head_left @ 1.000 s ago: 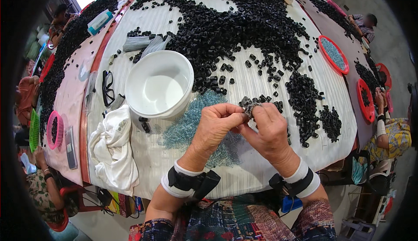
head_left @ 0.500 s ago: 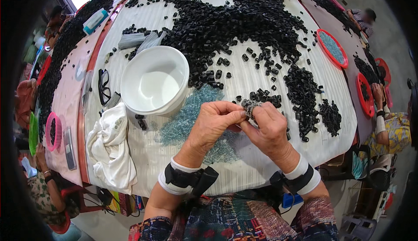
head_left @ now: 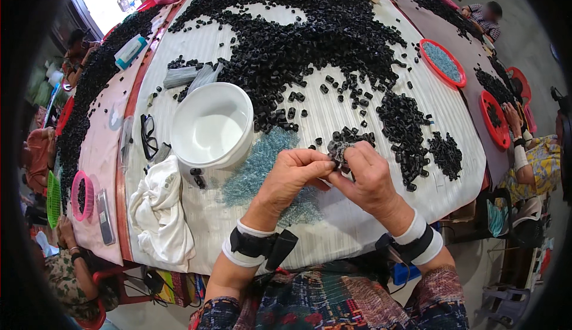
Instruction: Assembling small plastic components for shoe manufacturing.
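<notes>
In front of my body both hands meet over the table. My left hand (head_left: 292, 178) is closed in a pinch, thumb and index fingertip together; what they hold, if anything, is too small to make out. My right hand (head_left: 370, 181) curls against it, fingers closed around a small dark grey, rough-looking piece (head_left: 337, 150). Under and left of my hands spreads a pile of tiny translucent bluish pieces (head_left: 256, 169). Short black tubular parts (head_left: 351, 136) lie just beyond my fingers, and a large heap of the same black parts (head_left: 298, 44) covers the table's far side.
A white bowl (head_left: 213, 126) stands left of the bluish pile. Near it lie eyeglasses (head_left: 148, 134), a white cloth (head_left: 159, 217) and grey strip bundles (head_left: 182, 77). A red tray (head_left: 442, 63) of bluish pieces sits at right. Co-workers (head_left: 527, 163) sit at both sides.
The view has shifted slightly, so the table things appear a little displaced. My hands stay together in nearly the same pinch.
</notes>
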The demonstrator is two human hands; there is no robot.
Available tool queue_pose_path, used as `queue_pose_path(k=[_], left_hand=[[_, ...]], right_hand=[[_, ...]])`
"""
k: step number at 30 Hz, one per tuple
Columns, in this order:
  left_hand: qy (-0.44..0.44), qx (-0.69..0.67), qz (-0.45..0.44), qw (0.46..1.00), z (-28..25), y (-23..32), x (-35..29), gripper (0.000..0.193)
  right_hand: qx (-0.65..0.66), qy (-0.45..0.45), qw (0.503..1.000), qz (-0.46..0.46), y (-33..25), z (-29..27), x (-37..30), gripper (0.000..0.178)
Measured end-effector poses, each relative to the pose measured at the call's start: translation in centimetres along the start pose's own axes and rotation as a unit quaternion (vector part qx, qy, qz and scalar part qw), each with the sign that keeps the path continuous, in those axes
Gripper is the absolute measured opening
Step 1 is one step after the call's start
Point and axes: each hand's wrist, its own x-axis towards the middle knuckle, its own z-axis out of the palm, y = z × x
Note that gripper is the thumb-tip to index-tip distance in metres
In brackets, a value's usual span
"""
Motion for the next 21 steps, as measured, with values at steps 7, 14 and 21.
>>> queue_pose_path(k=[7,14,21], left_hand=[[-0.004,-0.003,-0.013,1.0,0.9,-0.3,0.0,0.021],[0.006,-0.13,-0.015,0.991,0.7,-0.5,-0.1,0.03],[-0.014,-0.076,-0.009,0.997,0.7,0.1,0.0,0.036]], right_hand=[[0.009,0.001,1.0,-0.024,-0.9,-1.4,-0.2,0.031],[0.074,-0.092,0.986,0.121,-2.1,-2.6,3.5,0.028],[0.351,-0.132,0.922,0.094,-3.8,2.9,10.1,0.047]])
